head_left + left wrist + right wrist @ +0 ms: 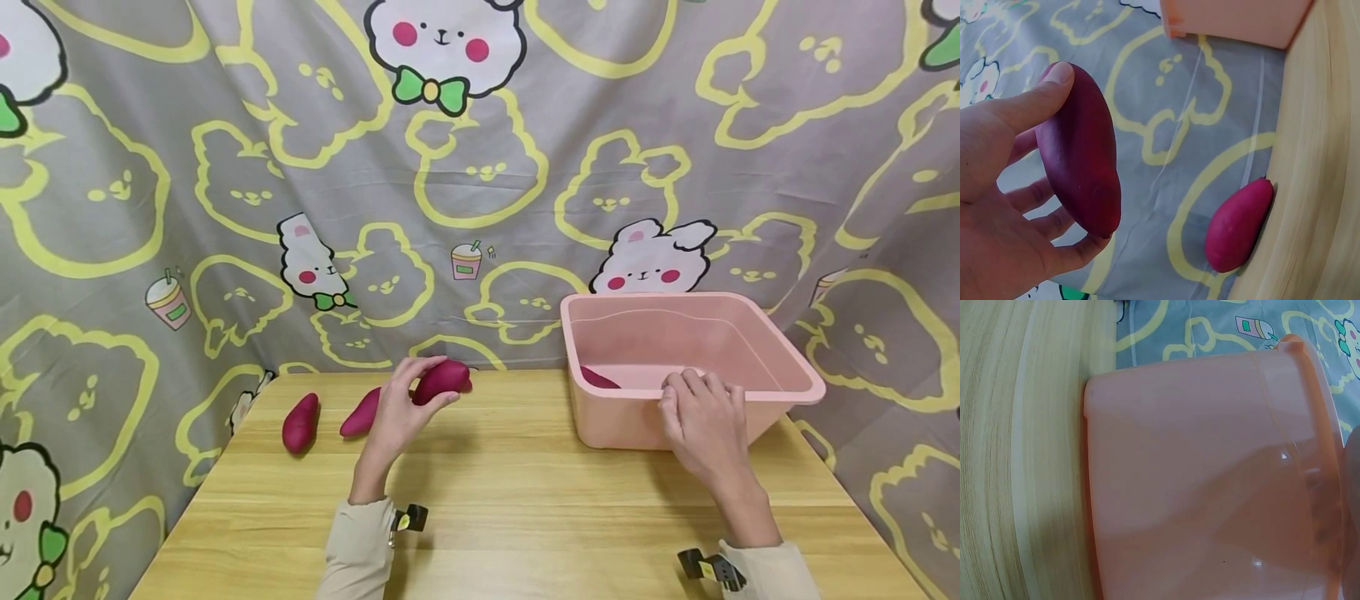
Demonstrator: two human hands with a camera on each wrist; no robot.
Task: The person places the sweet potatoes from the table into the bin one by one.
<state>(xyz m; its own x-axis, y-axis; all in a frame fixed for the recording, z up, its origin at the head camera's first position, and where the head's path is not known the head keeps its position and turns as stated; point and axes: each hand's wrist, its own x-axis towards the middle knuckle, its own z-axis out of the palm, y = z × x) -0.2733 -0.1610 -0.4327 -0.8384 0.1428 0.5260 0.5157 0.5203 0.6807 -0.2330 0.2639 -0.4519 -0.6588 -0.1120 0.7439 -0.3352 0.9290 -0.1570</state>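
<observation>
My left hand [397, 408] holds a purple-red sweet potato [441, 382] above the table, thumb on one side and fingers on the other. In the left wrist view this sweet potato [1085, 150] hangs clear of the tabletop. Another sweet potato [1239, 226] lies on the wood beyond it, mostly hidden behind the held one in the head view. Left of the hand lie a second sweet potato [360, 415], partly covered by the fingers, and a third [301, 425]. With curled fingers, my right hand [703, 421] grips the near rim of a pink plastic bin [622, 421].
Inside the bin, part of a sweet potato [598, 378] shows at the left; the near wall hides the rest. The wooden table [517, 508] ends at the back against a grey patterned curtain [517, 242]. In the right wrist view, the bin's side wall [1197, 462] fills most of the picture.
</observation>
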